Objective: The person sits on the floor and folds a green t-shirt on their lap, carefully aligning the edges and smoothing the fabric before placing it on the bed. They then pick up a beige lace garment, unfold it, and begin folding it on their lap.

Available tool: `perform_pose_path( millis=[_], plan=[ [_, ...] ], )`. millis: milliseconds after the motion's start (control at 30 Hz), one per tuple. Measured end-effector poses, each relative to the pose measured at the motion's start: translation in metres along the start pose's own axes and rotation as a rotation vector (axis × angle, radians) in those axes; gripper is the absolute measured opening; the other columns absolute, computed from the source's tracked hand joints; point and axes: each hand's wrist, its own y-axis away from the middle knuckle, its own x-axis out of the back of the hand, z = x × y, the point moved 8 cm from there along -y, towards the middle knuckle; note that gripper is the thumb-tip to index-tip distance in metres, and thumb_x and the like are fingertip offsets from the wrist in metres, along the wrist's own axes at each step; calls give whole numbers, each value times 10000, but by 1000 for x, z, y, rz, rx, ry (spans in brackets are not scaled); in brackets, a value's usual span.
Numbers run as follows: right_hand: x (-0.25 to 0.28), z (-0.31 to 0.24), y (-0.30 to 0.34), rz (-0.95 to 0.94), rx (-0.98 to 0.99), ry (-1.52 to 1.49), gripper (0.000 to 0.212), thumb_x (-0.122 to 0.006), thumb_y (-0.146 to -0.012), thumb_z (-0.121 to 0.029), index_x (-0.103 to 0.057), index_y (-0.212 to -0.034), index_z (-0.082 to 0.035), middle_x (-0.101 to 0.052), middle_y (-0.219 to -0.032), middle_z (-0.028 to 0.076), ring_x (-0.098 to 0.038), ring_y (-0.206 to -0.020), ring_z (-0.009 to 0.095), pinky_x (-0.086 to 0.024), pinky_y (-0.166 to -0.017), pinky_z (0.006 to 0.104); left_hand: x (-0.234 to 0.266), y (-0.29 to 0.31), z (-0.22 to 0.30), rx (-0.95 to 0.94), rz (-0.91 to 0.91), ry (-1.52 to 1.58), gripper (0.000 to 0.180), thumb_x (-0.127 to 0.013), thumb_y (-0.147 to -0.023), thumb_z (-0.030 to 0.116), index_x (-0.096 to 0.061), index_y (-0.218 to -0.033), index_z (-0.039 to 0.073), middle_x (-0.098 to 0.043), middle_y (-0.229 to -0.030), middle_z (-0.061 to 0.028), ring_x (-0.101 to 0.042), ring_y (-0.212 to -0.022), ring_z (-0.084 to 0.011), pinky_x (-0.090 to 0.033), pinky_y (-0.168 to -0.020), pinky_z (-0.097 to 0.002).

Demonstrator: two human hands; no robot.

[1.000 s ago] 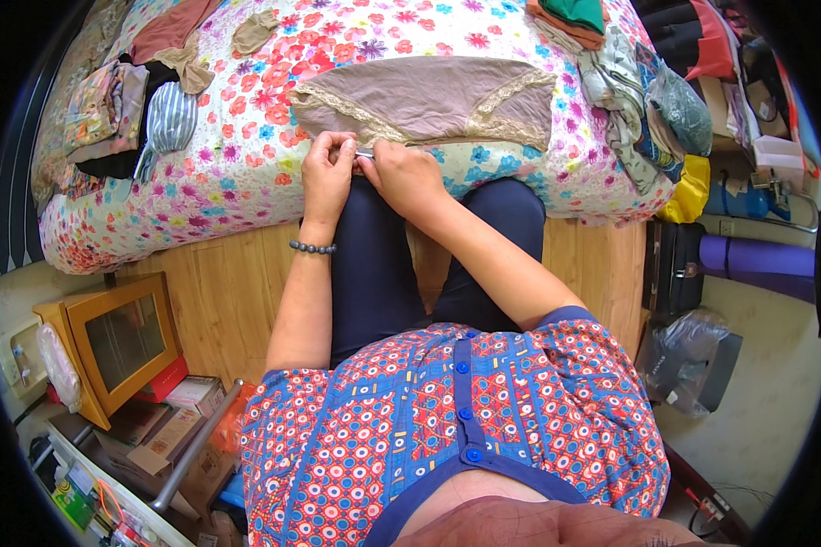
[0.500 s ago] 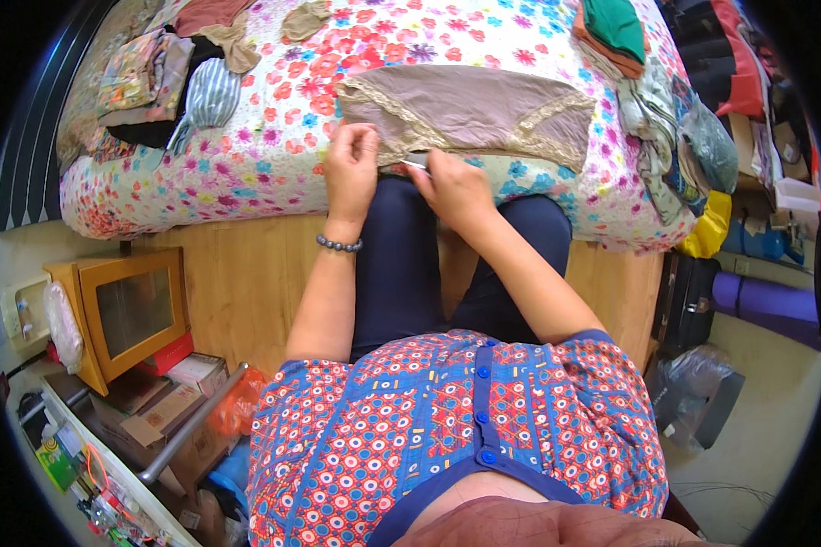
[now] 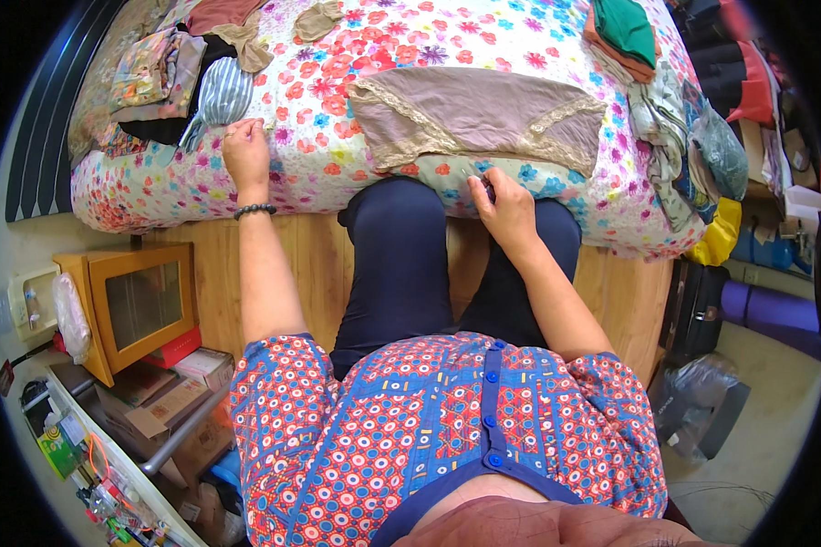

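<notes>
A mauve-brown garment with beige lace trim, which looks like a pair of underpants (image 3: pixel 483 114), lies flat near the bed's front edge. My left hand (image 3: pixel 245 157), a dark bead bracelet on its wrist, is raised well left of it with fingertips pinched together. Whatever those fingers hold, if anything, is too small to make out. Just below the garment's lower edge, my right hand (image 3: pixel 508 210) is closed round a small dark tool (image 3: pixel 490 193). A thin, shiny tip seems to poke out of that grip; most of the tool is hidden by the fingers.
Folded clothes (image 3: pixel 150 77) and a grey striped cloth (image 3: pixel 225 91) lie on the bed's left. A green folded garment (image 3: pixel 623 27) tops a pile at right, near a plastic-wrapped bundle (image 3: pixel 719 146). A wooden cabinet (image 3: pixel 137 301) and cardboard boxes (image 3: pixel 169 410) stand at lower left.
My left hand has left the garment's lower lace edge and swung far left. My right hand has drawn back to the right and slightly down, still gripping the small tool.
</notes>
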Motion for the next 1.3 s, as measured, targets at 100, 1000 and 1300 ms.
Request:
perform_pose_path(
  millis=[100,1000,1300],
  plan=[
    [2,5,0,7,-31,-27,251,-657,-885,-259,-560,-818,-37,-614,-712,152,-615,-627,342,-471,-552,416,8,0,7,27,49,-24,145,-713,-822,158,-701,-828,13,-675,-902,-113,-626,-839,-273,-492,-767,-380],
    [-36,31,-6,-151,-348,-825,290,-574,-959,-294,-603,-898,-12,-557,-632,25,-493,-507,77,-388,-455,248,-92,103,238,-365,-479,272,143,-728,-778,131,-642,-839,34,-589,-875,-82,-599,-850,-277,-503,-728,-396],
    [-74,4,13,-534,-892,-1419,367,-431,-1008,-387,-536,-845,-76,-391,-564,-43,-299,-414,58,-212,-387,224,-107,105,204,6,-582,568,102,-666,-841,78,-643,-841,-22,-647,-815,-110,-652,-695,-192,-523,-656,-305]
  ],
)
